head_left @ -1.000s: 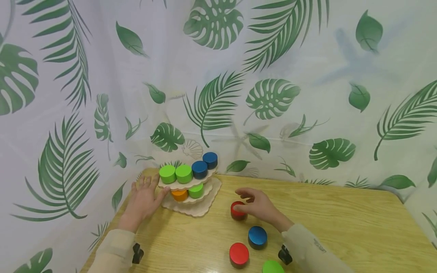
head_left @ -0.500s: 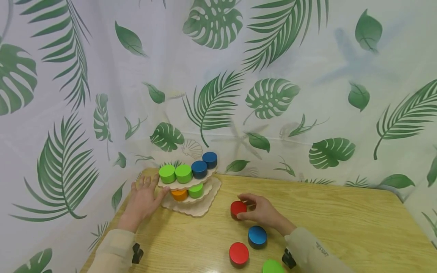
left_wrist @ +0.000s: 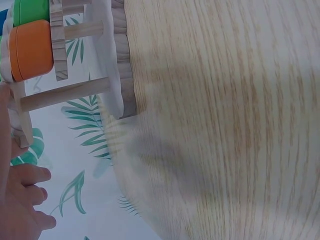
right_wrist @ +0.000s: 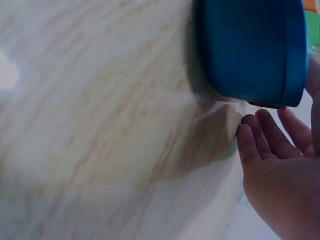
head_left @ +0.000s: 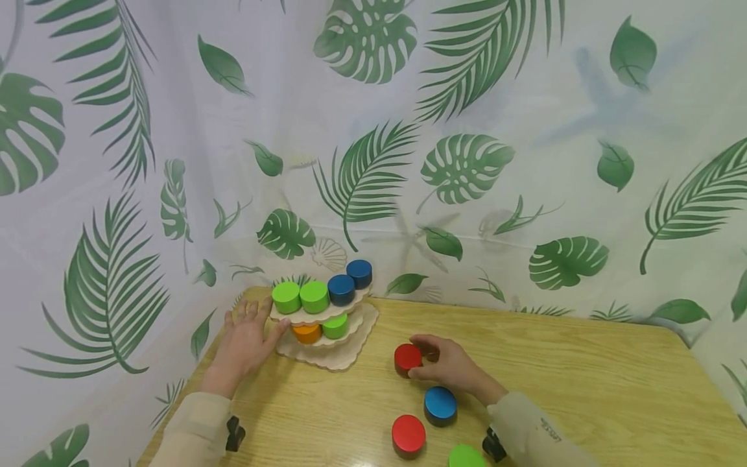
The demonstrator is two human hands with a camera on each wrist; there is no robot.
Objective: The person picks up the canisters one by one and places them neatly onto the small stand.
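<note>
My left hand (head_left: 248,340) lies with spread fingers along the left end of a tiered wooden stand (head_left: 347,358), its thumb at the upper tier's front edge. On that tier stand two green cylinders (head_left: 300,297) and two blue ones (head_left: 349,283). An orange cylinder (head_left: 306,333) and a green one (head_left: 335,326) show on the tier below. To the right of the stand, the thumb and index finger of my right hand (head_left: 449,366) pinch a red cylinder (head_left: 406,358) at table level. In the right wrist view, a blue cylinder (right_wrist: 250,47) hides most of it.
Nearer me on the wooden table (head_left: 560,383) stand a blue cylinder (head_left: 440,405), another red cylinder (head_left: 408,436) and a green cylinder (head_left: 465,456) cut by the frame. A leaf-patterned cloth (head_left: 525,194) hangs behind the table and down its left side.
My right hand has come down from over the red cylinder and slightly right, its thumb now at the near side. The cylinder stays in place. My left hand and the stand have not moved.
</note>
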